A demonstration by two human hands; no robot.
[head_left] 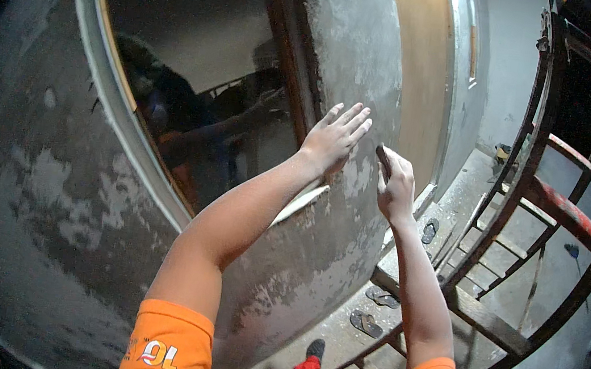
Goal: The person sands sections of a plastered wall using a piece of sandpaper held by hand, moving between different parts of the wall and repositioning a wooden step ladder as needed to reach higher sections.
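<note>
My left hand (335, 139) is stretched out at the grey patchy wall (358, 46), beside the dark window frame (297, 53). Its fingers are straight and slightly apart, with whitish dust on them, and nothing is in it. To its right, my right hand (398, 187) grips a thin dark flat tool (383, 161), seen nearly edge-on, so its kind is unclear. The tool is close to the wall; whether it touches cannot be made out. Below my left hand a pale sill edge (300, 205) sticks out under the window corner.
A dark window pane (205, 21) reflects my arm. Right of the wall stands a light brown door (420, 60). A ladder-like metal and wood frame (492, 316) with a red-painted bar (569, 212) rises close on my right. Sandals (365, 324) lie on the spattered floor (342, 350).
</note>
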